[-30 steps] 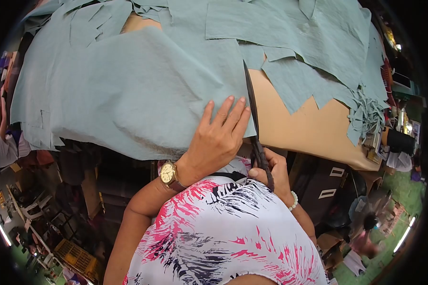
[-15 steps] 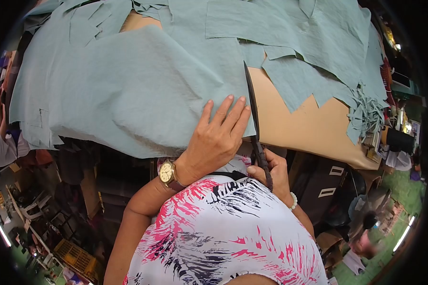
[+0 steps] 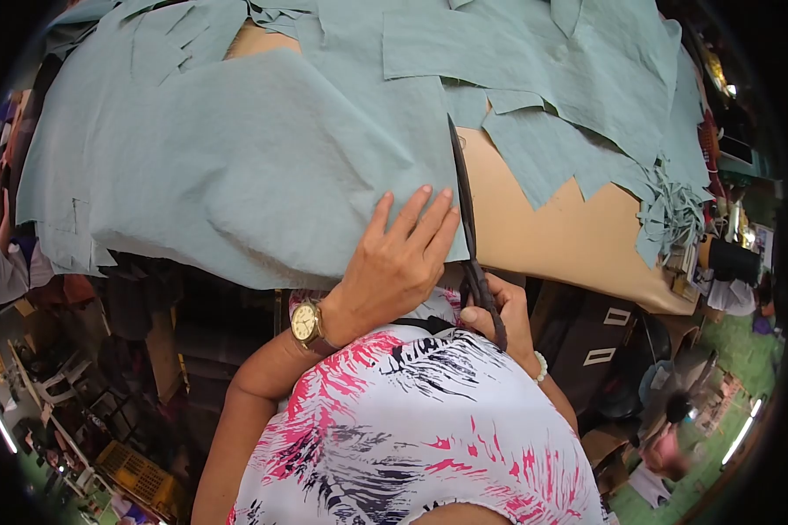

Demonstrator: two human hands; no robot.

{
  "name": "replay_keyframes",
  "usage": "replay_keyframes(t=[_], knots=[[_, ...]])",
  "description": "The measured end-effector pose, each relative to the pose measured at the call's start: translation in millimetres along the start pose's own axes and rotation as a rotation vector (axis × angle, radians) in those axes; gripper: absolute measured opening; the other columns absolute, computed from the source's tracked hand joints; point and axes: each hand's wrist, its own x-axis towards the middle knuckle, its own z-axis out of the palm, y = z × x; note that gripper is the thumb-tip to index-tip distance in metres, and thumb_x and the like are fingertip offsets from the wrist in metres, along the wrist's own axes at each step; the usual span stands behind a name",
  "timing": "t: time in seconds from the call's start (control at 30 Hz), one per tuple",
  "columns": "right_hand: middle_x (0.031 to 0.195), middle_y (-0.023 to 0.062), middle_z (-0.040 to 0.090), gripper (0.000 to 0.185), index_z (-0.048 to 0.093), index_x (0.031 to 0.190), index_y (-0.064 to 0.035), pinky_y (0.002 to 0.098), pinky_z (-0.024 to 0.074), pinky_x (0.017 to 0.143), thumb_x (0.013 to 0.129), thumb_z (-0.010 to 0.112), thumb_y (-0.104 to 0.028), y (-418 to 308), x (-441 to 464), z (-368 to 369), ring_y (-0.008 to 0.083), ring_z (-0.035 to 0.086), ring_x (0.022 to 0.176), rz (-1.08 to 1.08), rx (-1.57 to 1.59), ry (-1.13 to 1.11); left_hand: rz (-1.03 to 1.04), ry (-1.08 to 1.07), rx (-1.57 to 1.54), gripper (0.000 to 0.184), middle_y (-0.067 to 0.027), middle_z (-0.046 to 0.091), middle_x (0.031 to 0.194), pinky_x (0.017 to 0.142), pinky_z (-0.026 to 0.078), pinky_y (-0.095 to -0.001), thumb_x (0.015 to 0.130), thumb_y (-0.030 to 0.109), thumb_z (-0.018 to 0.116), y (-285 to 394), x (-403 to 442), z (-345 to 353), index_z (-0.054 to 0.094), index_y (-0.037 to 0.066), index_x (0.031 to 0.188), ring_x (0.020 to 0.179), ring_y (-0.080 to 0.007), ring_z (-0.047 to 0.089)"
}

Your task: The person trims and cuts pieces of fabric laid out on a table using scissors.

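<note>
A large grey-green fabric sheet (image 3: 236, 166) covers the left and middle of the tan table (image 3: 569, 236). My left hand (image 3: 403, 254), with a watch on its wrist, lies on the fabric near its right edge, fingers spread flat. Just right of those fingertips, long dark scissors (image 3: 464, 192) run along the fabric's edge, blades pointing away from me. My right hand (image 3: 503, 311), wearing a bead bracelet, is wrapped round the scissors' handles below the table edge. The blades look nearly closed.
Jagged fabric offcuts (image 3: 552, 149) and a heap of thin strips (image 3: 674, 210) lie at the right. Beyond are more fabric layers (image 3: 517, 44). A yellow crate (image 3: 136, 472) is at the lower left. A dark cabinet (image 3: 578, 332) stands below the table at right.
My hands and the scissors stay in almost the same place, with only slight shifts. The view has moved a little.
</note>
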Motion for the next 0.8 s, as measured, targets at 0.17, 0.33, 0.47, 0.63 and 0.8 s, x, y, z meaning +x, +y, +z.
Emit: replay_keyframes(t=[0.17,0.33,0.47,0.63,0.8], knots=[[0.058,-0.0031,0.048,0.028,0.05,0.068,-0.0036,0.0179,0.0311,0.046,0.07,0.074,-0.019,-7,6,5,0.0028,0.041,0.051,0.017,0.069,0.019,0.016,0.003,-0.006,0.054,-0.0171,0.047,0.124,0.089,0.036,-0.0502,0.061,0.01,0.061,1,-2,-3,0.051,-0.003,0.112,0.113,-0.0304,0.045],[0.057,-0.0019,0.049,0.028,0.05,0.068,-0.0035,0.0178,0.0324,0.045,0.07,0.073,-0.018,-11,9,4,0.0034,0.043,0.05,0.028,0.054,0.01,0.026,0.01,0.0,0.051,-0.0163,0.048,0.123,0.089,0.037,-0.0496,0.062,0.01,0.061,1,-5,-4,0.052,-0.003,0.111,0.113,-0.0299,0.046],[0.057,-0.0019,0.049,0.029,0.051,0.069,-0.0028,0.0182,0.033,0.046,0.069,0.074,-0.021,-8,9,3,0.0035,0.043,0.05,-0.005,0.074,-0.011,0.026,0.008,0.001,0.051,-0.0159,0.048,0.123,0.089,0.037,-0.0492,0.062,0.009,0.06,1,-7,-4,0.052,-0.003,0.111,0.114,-0.0292,0.046],[0.059,-0.0016,0.05,0.031,0.051,0.071,-0.0018,0.0184,0.034,0.048,0.068,0.074,-0.023,-2,8,0,0.004,0.044,0.052,-0.021,0.051,-0.019,0.027,0.005,0.001,0.05,-0.0156,0.048,0.123,0.09,0.037,-0.0486,0.063,0.009,0.06,1,-7,-3,0.053,-0.002,0.111,0.114,-0.0288,0.046],[0.058,-0.0015,0.049,0.031,0.051,0.07,-0.002,0.0187,0.0349,0.048,0.068,0.074,-0.022,-5,9,0,0.0044,0.045,0.052,-0.014,0.028,-0.017,0.022,-0.003,-0.007,0.05,-0.0154,0.048,0.123,0.09,0.036,-0.0484,0.063,0.009,0.06,2,-7,-4,0.052,-0.002,0.111,0.114,-0.0288,0.046]])
